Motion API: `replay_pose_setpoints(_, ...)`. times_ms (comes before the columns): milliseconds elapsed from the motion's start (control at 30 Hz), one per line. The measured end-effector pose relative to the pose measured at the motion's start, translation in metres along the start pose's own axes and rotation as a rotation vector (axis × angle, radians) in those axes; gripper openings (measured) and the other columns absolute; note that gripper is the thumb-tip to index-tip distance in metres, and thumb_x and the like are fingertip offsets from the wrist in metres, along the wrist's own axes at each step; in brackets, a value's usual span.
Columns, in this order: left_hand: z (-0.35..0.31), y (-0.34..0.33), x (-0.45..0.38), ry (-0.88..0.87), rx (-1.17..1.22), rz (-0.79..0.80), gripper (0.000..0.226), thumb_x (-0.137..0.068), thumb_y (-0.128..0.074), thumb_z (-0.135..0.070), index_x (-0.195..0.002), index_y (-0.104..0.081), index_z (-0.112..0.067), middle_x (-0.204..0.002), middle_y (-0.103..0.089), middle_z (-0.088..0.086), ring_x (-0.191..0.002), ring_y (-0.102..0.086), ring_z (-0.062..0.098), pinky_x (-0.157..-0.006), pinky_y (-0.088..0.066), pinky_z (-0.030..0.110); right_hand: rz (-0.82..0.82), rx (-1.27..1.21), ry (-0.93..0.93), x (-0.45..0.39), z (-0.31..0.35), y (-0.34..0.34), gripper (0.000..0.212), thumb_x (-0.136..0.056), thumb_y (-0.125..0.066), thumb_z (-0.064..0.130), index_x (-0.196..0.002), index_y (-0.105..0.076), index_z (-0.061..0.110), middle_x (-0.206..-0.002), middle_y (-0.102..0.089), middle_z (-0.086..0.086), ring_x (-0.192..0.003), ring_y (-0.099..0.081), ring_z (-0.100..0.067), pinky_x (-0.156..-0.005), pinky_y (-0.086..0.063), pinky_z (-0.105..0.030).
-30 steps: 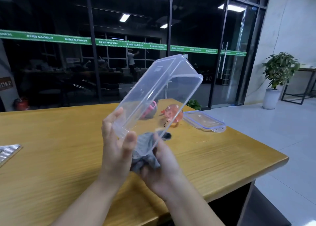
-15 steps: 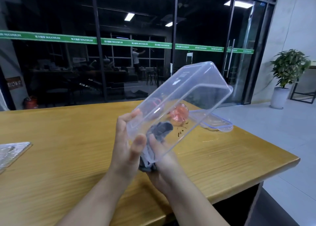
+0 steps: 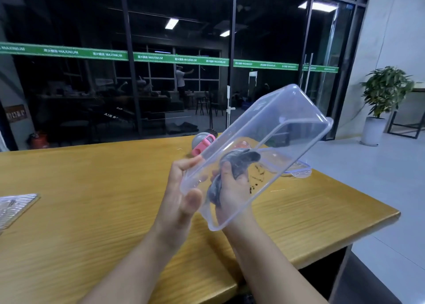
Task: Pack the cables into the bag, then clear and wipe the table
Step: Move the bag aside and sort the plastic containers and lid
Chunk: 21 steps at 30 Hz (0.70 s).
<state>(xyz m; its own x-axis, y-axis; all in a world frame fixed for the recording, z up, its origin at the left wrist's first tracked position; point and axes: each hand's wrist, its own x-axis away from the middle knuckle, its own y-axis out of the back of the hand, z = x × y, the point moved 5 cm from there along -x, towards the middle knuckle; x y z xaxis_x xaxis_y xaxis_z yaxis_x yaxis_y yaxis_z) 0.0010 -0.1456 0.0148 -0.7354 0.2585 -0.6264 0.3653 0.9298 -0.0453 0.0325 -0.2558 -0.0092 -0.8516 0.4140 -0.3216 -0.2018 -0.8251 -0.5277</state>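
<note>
Left hand (image 3: pixel 181 188) grips the clear rectangular plastic container (image 3: pixel 264 152), tilted above the wooden table (image 3: pixel 92 211). Right hand (image 3: pixel 232 188), inside it, pinches a crumpled grey cloth (image 3: pixel 236 163). Cloth now deeper in than earlier.

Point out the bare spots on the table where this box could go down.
Widest bare patch: wooden table between the ribbed clear tray at the left edge and the left hand. Crowded: far side, with the pink-and-grey object and clear lid.

Grey cloth (image 3: pixel 239 165), clear box (image 3: pixel 287 129), yellow wood-grain table (image 3: pixel 92 200).
</note>
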Motion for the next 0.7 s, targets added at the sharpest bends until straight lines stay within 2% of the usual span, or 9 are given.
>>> replay_pose_setpoints(100,-0.003,-0.002,-0.001,-0.006,-0.001,0.001,0.089,-0.053,-0.061,-0.08,-0.114,-0.043,-0.018,-0.123,-0.056,-0.005,-0.112,-0.06,0.011,-0.086,-0.047,0.016,0.023,0.019,0.04,0.0,0.01,0.0,0.017,-0.098,-0.049,0.017,-0.088,-0.059,0.026,-0.06,-0.056,0.004,-0.048,-0.052,-0.008,-0.052,-0.04,-0.029)
replay_pose_setpoints(167,-0.006,0.0,-0.001,-0.022,0.007,-0.008,0.089,-0.054,-0.062,-0.08,-0.114,-0.042,-0.016,-0.117,-0.06,-0.012,-0.108,-0.061,0.009,-0.085,-0.047,0.015,0.03,-0.009,0.077,-0.002,0.025,0.001,0.021,-0.098,-0.047,0.016,-0.082,-0.059,0.021,-0.057,-0.056,0.002,-0.046,-0.052,-0.007,-0.051,-0.043,-0.027)
replay_pose_setpoints(233,-0.009,0.004,-0.002,-0.039,-0.007,0.0,0.09,-0.054,-0.061,-0.08,-0.113,-0.041,-0.015,-0.11,-0.064,-0.02,-0.104,-0.062,0.003,-0.082,-0.048,0.013,0.002,-0.037,0.131,-0.011,0.043,0.009,0.014,-0.099,-0.044,0.017,-0.09,-0.054,0.016,-0.066,-0.061,-0.001,-0.047,-0.055,-0.006,-0.049,-0.046,-0.02)
replay_pose_setpoints(300,-0.008,0.007,-0.002,-0.032,-0.023,-0.007,0.091,-0.051,-0.06,-0.083,-0.111,-0.044,-0.017,-0.107,-0.064,-0.02,-0.103,-0.062,0.004,-0.082,-0.049,0.016,-0.032,-0.059,0.141,-0.023,0.056,0.019,0.015,-0.1,-0.043,0.022,-0.093,-0.054,0.015,-0.074,-0.067,0.002,-0.057,-0.062,-0.007,-0.055,-0.052,-0.023)
replay_pose_setpoints(367,-0.005,0.009,-0.003,-0.022,-0.023,-0.016,0.094,-0.047,-0.06,-0.086,-0.11,-0.045,-0.018,-0.101,-0.066,-0.017,-0.099,-0.064,0.006,-0.083,-0.05,0.021,-0.052,-0.047,0.132,-0.031,0.061,0.024,0.013,-0.101,-0.043,0.025,-0.094,-0.054,0.021,-0.07,-0.069,0.008,-0.064,-0.066,-0.008,-0.06,-0.053,-0.028)
replay_pose_setpoints(400,-0.004,0.009,-0.003,-0.017,-0.026,-0.014,0.094,-0.046,-0.059,-0.086,-0.11,-0.046,-0.019,-0.101,-0.065,-0.017,-0.099,-0.064,0.007,-0.084,-0.05,0.022,-0.069,-0.039,0.126,-0.034,0.063,0.026,0.013,-0.101,-0.043,0.025,-0.093,-0.053,0.023,-0.065,-0.068,0.009,-0.062,-0.065,-0.008,-0.058,-0.052,-0.027)
replay_pose_setpoints(500,0.003,0.006,-0.001,-0.013,-0.046,-0.002,0.082,-0.048,-0.059,-0.086,-0.11,-0.052,-0.033,-0.117,-0.058,-0.015,-0.113,-0.057,0.014,-0.094,-0.047,0.03,-0.117,-0.042,0.115,-0.038,0.065,0.03,0.018,-0.101,-0.042,0.027,-0.088,-0.054,0.023,-0.056,-0.064,0.008,-0.051,-0.061,-0.008,-0.054,-0.048,-0.028)
replay_pose_setpoints(567,0.003,0.006,-0.001,-0.012,-0.054,-0.006,0.078,-0.048,-0.059,-0.086,-0.109,-0.053,-0.038,-0.124,-0.055,-0.011,-0.118,-0.054,0.017,-0.098,-0.045,0.035,-0.11,0.007,0.131,-0.04,0.066,0.032,0.017,-0.101,-0.042,0.028,-0.09,-0.055,0.024,-0.059,-0.066,0.007,-0.051,-0.061,-0.009,-0.056,-0.048,-0.029)
replay_pose_setpoints(700,-0.003,0.009,-0.004,-0.005,-0.014,0.009,0.093,-0.05,-0.062,-0.082,-0.114,-0.045,-0.018,-0.116,-0.062,-0.02,-0.109,-0.059,0.005,-0.084,-0.049,0.017,-0.188,0.093,0.247,-0.037,0.075,0.046,0.012,-0.102,-0.04,0.026,-0.095,-0.048,0.032,-0.082,-0.064,0.003,-0.07,-0.063,-0.009,-0.069,-0.054,-0.029)
